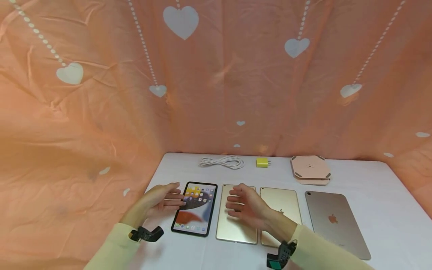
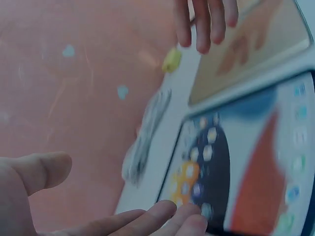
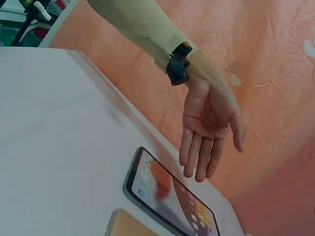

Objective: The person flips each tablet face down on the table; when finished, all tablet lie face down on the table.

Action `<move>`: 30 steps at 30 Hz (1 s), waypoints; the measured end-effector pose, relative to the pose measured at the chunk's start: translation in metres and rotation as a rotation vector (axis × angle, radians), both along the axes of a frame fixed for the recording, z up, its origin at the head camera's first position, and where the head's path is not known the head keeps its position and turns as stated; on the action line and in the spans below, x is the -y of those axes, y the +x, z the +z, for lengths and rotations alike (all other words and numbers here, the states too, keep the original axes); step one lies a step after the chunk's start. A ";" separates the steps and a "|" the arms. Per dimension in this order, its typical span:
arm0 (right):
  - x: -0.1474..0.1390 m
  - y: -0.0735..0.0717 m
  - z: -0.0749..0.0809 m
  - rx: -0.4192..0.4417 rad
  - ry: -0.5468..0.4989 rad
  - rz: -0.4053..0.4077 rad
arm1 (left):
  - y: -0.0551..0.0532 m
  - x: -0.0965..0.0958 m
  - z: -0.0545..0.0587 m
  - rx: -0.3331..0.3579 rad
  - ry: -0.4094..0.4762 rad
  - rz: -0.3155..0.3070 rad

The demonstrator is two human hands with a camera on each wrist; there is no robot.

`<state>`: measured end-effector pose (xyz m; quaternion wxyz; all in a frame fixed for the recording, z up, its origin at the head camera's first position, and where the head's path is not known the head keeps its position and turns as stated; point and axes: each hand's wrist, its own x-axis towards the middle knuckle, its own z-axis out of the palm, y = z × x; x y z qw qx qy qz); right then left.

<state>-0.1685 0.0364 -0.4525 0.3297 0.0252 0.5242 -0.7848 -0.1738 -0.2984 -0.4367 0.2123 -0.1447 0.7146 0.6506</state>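
My left hand [image 1: 165, 197] is held palm inward at the left edge of a tablet with a lit screen [image 1: 195, 210], its fingers straight and overlapping that edge in the head view. My right hand [image 1: 248, 206] hovers over a gold tablet lying face down [image 1: 233, 232], fingers extended and spread, nothing in its grasp. Beside it, partly covered by the right forearm, lies a second gold tablet [image 1: 283, 197]. The right wrist view shows the left hand [image 3: 209, 118] with an open palm above the lit tablet [image 3: 167, 191].
Along the back of the white table [image 1: 182, 170] lie a coiled white cable [image 1: 222, 162], a yellow charger plug [image 1: 261, 162] and a pink octagonal stand [image 1: 310, 167]. A grey tablet [image 1: 337, 221] rests face down on the right. An orange curtain [image 1: 216, 93] hangs behind.
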 end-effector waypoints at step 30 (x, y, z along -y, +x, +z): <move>0.063 0.001 -0.011 0.164 -0.018 -0.051 | -0.014 -0.022 -0.018 0.121 -0.272 -0.022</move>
